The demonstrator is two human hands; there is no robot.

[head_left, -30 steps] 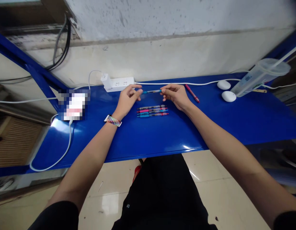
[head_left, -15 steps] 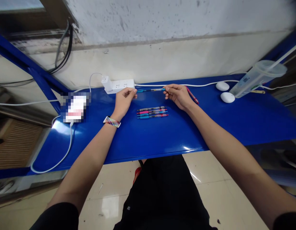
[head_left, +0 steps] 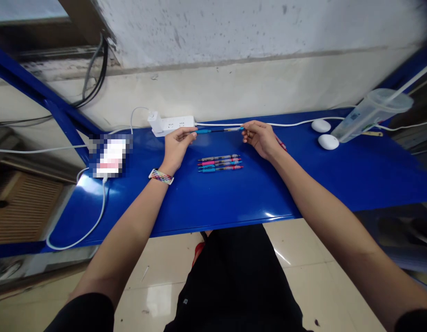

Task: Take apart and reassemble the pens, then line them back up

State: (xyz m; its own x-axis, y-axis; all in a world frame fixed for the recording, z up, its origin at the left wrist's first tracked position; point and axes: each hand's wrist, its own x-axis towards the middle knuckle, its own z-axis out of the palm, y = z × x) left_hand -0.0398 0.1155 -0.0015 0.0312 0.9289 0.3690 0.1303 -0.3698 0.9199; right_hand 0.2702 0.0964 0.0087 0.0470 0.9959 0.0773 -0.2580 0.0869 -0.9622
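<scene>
A blue pen (head_left: 220, 130) is stretched level between both hands, above the far part of the blue table. My left hand (head_left: 175, 144) pinches its blue-grip end. At the other end, the fingertips of my right hand (head_left: 260, 137) close on a light-blue part. Nearer to me lie several pens side by side in a short stack of rows: a grey one (head_left: 218, 157), a pink one (head_left: 209, 163) and a blue one (head_left: 209, 169) among them. A red pen (head_left: 281, 144) is partly hidden behind my right hand.
A white power strip (head_left: 179, 123) with a plugged-in charger (head_left: 154, 121) stands by the wall. A blurred-out phone (head_left: 110, 157) with a cable is at left. Two white rounded objects (head_left: 328, 142) and a clear plastic cup (head_left: 362, 115) are at right. The blue table's (head_left: 213, 203) front edge is close.
My right hand has shifted slightly right and my left slightly left, so the span between them is a little wider. The red pen is more covered by my right hand.
</scene>
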